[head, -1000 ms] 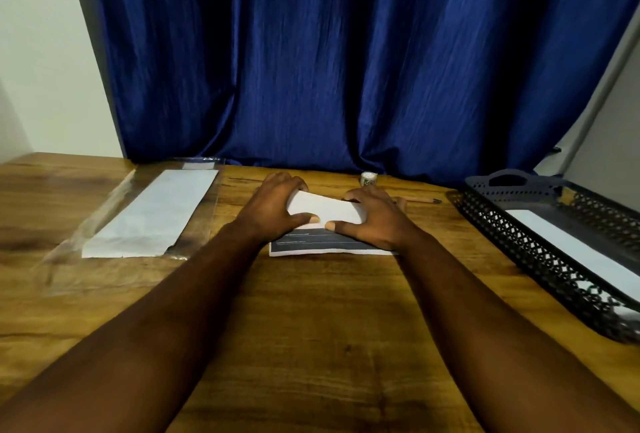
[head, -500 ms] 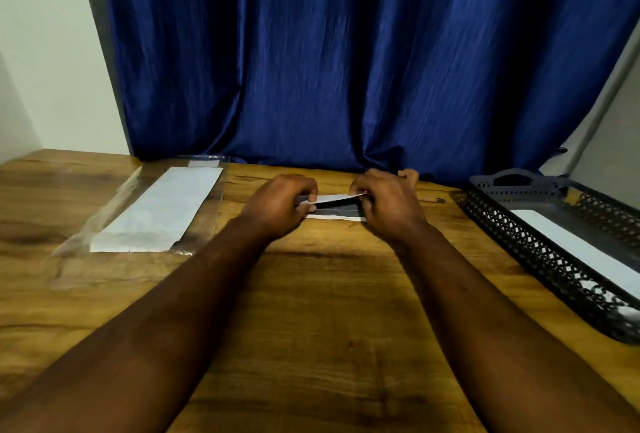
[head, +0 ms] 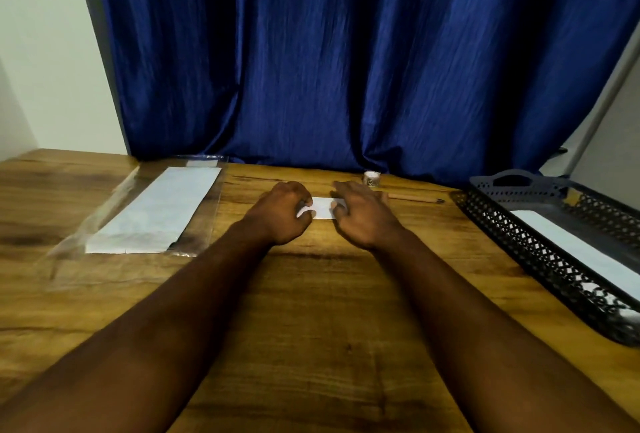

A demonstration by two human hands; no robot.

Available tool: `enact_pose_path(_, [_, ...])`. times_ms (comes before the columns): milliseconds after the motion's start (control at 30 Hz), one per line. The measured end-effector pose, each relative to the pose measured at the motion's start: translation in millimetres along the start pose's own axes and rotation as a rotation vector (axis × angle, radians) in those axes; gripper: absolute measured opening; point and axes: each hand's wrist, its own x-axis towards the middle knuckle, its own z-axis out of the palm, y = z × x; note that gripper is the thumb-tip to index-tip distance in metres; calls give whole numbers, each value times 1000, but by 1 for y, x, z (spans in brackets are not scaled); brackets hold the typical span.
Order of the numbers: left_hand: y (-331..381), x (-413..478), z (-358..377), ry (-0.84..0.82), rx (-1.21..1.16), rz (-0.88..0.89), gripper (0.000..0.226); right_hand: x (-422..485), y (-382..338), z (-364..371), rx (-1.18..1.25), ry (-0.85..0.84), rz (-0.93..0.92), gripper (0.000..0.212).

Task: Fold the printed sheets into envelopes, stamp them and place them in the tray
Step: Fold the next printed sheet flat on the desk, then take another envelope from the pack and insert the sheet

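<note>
While two hands meet at centre, one folded white paper sheet [head: 322, 208] between them, left hand [head: 282, 214] pinching its left end with curled fingers, right hand [head: 362, 216] pressing bent fingers on its right end, one black mesh tray [head: 540, 252] at right holding one white envelope [head: 568, 245], one small white stamp roll [head: 372, 178] behind.

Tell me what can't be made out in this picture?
All in the head view:
- folded sheet: ends hidden under left hand and right hand; motion blur hides whether fingers pinch or press.
- small roll: markings too small.
- tray: cut off by the right edge.
- pencil: one end behind the right hand.
</note>
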Motion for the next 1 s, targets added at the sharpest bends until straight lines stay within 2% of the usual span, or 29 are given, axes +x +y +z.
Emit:
enact_pose_path(133, [0, 2, 3, -8, -7, -77, 22, 7, -15, 13, -6, -229, -4, 59])
enact_pose_path(233, [3, 4, 2, -9, 27, -124, 18, 11, -10, 13, -15, -251, 36, 57])
enact_pose_path(333, [7, 4, 2, -8, 41, -200, 13, 12, 2, 12, -35, -175, 108, 55])
enact_pose_path(433, [7, 4, 3, 18, 21, -245, 7, 12, 10, 14, 32, -3, 223, 48])
enact_pose_path(533, [7, 3, 0, 68, 42, -298, 10, 12, 13, 18, 57, 172, 347, 34])
enact_pose_path(667, [6, -2, -6, 131, 114, -391, 14, 10, 11, 16, -43, 325, 477, 19])
enact_pose_path(767, [10, -7, -10, 130, 149, -398, 13, 7, 7, 15, -85, 332, 482, 21])
enact_pose_path(867, [15, -10, -12, 94, 146, -399, 17, 4, 5, 14, -116, 269, 441, 25])
enact_pose_path(1000, [18, -18, -15, -11, 116, -395, 39, -5, 0, 11, -145, 165, 376, 37])
